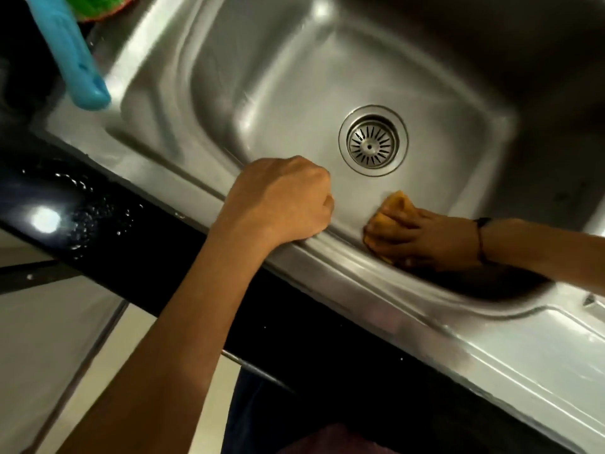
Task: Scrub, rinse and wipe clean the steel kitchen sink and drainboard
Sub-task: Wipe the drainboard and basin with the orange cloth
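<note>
The right hand (425, 239) presses a yellow cloth (391, 214) against the sink's (288, 93) near wall, fingers curled over it, while the left hand (281, 201), fisted and holding nothing visible, braces on the near rim. That fist could slip on wet steel. The drainboard (523, 348) is cut off at right; motion blur hides residue.

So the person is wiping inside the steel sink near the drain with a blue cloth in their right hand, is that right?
Not quite: the cloth is orange-yellow, not blue. The head view shows the right hand pressing it against the sink wall near the drain. The blue thing lies at the sink's far-left corner.
</note>
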Demonstrator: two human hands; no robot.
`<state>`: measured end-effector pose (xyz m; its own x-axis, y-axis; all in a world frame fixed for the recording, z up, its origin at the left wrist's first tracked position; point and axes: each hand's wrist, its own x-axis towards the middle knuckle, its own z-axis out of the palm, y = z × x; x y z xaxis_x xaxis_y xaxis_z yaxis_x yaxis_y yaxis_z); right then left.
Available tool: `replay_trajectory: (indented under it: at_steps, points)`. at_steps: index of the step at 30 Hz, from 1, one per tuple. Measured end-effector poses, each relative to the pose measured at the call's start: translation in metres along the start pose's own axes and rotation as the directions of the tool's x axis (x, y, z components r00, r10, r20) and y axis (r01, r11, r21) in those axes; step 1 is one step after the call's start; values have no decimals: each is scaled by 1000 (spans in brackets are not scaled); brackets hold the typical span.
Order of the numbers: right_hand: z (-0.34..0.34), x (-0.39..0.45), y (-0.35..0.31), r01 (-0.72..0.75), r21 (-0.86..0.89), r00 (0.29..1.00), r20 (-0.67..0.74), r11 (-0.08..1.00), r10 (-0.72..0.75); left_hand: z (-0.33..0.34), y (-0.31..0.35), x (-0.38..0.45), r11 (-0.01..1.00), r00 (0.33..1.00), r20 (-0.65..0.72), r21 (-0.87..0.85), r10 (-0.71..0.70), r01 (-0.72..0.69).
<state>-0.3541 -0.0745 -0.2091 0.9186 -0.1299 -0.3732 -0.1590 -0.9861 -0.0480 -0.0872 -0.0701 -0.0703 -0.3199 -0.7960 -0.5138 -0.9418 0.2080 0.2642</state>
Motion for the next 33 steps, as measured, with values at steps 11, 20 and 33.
replay_trajectory:
  at_steps: [11,20,33]
  points:
    - [-83,163,30,-487,453,858,89,746,506,5,9,11,995,996,74,93,-42,35]
    - [-20,2,-4,-370,173,836,492,913,245,2,2,15,998,997,55,-46,49,-47]
    - [-66,32,-33,-718,220,633,600,661,488,7,12,21,983,982,-31,27,184,-183]
